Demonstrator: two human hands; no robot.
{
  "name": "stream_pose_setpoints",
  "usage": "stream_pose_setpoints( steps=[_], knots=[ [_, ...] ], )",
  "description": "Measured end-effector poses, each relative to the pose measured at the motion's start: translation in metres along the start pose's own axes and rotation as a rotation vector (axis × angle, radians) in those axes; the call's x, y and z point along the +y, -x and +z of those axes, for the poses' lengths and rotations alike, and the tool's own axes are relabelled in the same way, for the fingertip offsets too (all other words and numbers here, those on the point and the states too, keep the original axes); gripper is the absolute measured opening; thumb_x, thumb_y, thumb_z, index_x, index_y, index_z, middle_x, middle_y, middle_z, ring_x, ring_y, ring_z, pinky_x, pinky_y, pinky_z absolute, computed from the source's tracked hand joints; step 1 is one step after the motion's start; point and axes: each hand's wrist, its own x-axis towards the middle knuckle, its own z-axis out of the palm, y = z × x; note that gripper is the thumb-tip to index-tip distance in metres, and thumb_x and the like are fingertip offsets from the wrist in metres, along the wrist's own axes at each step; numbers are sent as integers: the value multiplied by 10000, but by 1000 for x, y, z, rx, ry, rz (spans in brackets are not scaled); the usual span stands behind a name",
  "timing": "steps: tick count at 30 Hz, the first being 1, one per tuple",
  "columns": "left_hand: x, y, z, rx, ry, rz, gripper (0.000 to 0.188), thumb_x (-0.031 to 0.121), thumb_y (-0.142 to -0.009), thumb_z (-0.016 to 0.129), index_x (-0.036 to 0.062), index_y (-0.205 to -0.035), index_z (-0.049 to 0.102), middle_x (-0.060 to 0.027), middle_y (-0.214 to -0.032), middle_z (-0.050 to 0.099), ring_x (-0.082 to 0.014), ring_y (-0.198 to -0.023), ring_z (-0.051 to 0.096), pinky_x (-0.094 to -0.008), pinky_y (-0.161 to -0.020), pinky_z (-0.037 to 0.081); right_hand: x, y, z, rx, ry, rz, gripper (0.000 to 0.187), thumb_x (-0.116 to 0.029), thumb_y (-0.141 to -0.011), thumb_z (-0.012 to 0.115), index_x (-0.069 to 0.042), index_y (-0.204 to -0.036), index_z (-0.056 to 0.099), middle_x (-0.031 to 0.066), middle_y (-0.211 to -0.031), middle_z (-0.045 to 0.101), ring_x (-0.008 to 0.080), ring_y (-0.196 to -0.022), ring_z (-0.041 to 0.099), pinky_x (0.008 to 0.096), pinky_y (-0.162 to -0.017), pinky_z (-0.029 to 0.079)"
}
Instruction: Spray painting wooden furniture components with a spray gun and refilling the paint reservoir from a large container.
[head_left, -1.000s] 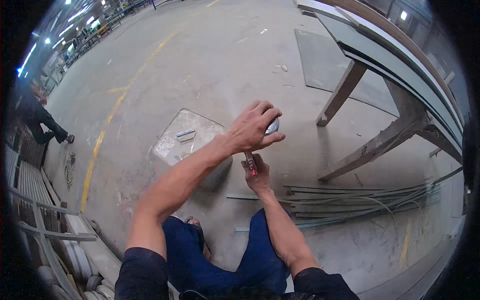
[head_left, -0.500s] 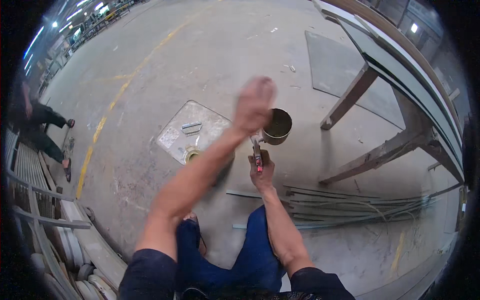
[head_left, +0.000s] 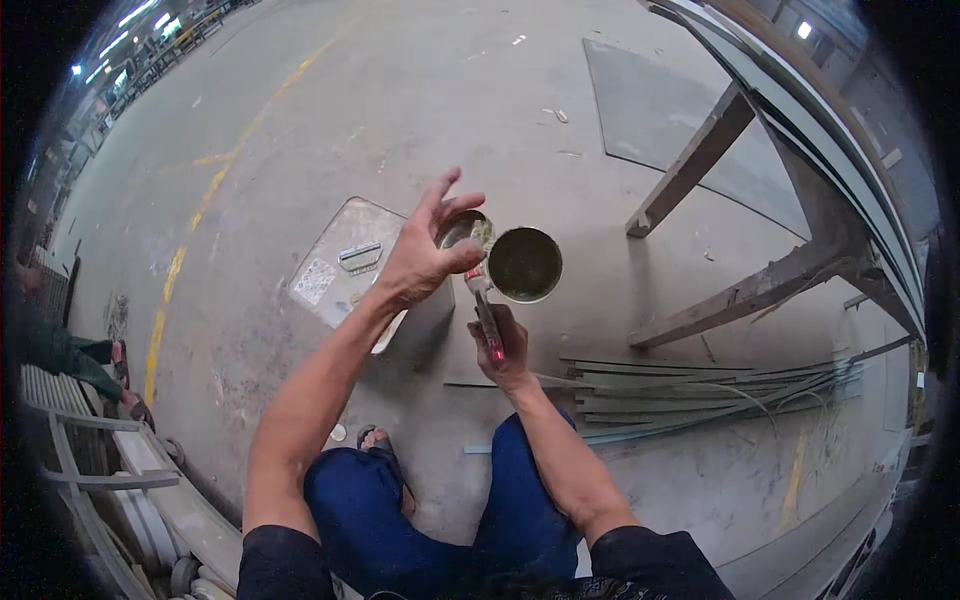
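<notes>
The right hand [head_left: 503, 345] is closed around the red handle of a small tool [head_left: 486, 315], seemingly a brush or spatula, held upright with its tip at the rim of an open round tin [head_left: 525, 265]. The left hand [head_left: 425, 255] is raised just left of the tin, thumb and forefinger pinched on a small pale lump of something [head_left: 468, 235] that I cannot identify, the other fingers spread wide. The two hands are apart, the left above and to the left of the right.

The tin stands on the concrete floor [head_left: 300, 120], lid off, its inside dark and greenish. Judging from this, the tin is already opened and the tool is at it, so the work with its contents looks under way rather than finished.

Left of the tin lies a flat metal plate [head_left: 335, 265] with a handle. Right of and below the tin lies a bundle of long thin strips [head_left: 700, 385]. Beyond the tin to the right stands a slanted wooden rack [head_left: 720, 170]. Below the tin the person's knees in blue trousers [head_left: 430, 510] show, with a bare foot.
</notes>
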Motion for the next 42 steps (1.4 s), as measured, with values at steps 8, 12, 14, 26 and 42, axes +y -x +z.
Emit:
stream_pose_setpoints(
  steps=[8,12,14,26,42],
  knots=[
    [23,-10,-57,265,-882,314,572,181,-610,782,56,-1120,556,-89,-933,597,-172,-855,578,-302,-780,479,25,8,-10,-28,36,38,217,-100,-779,648,-50,-933,503,123,-735,595,319,-655,615,375,-575,476],
    [40,45,-141,757,-871,358,474,107,-756,694,-8,-1175,506,-61,-1002,570,-152,-908,537,-293,-827,444,56,8,-15,-92,191,47,346,-56,-776,638,-46,-1101,523,129,-861,637,292,-792,632,373,-661,502],
    [9,117,-172,823,-1006,127,444,113,-777,676,-42,-1150,494,-81,-1027,570,-162,-931,538,-295,-836,441,69,10,-5,-56,242,-25,317,-76,-775,646,-43,-1074,543,125,-858,636,283,-779,630,377,-665,502],
    [-201,396,-172,558,-1137,-1011,526,400,-624,757,-17,-878,561,-229,-891,572,-380,-877,543,-437,-787,428,67,28,33,4,-38,386,187,-158,-830,606,-43,-961,536,102,-815,616,248,-700,617,345,-625,489],
    [-66,32,-173,15,-1225,-176,390,385,-681,701,26,-814,624,-173,-868,591,-330,-838,566,-408,-738,450,34,5,22,-39,131,215,159,-163,-813,600,-39,-894,542,148,-664,554,307,-582,575,377,-547,449]
  ],
)
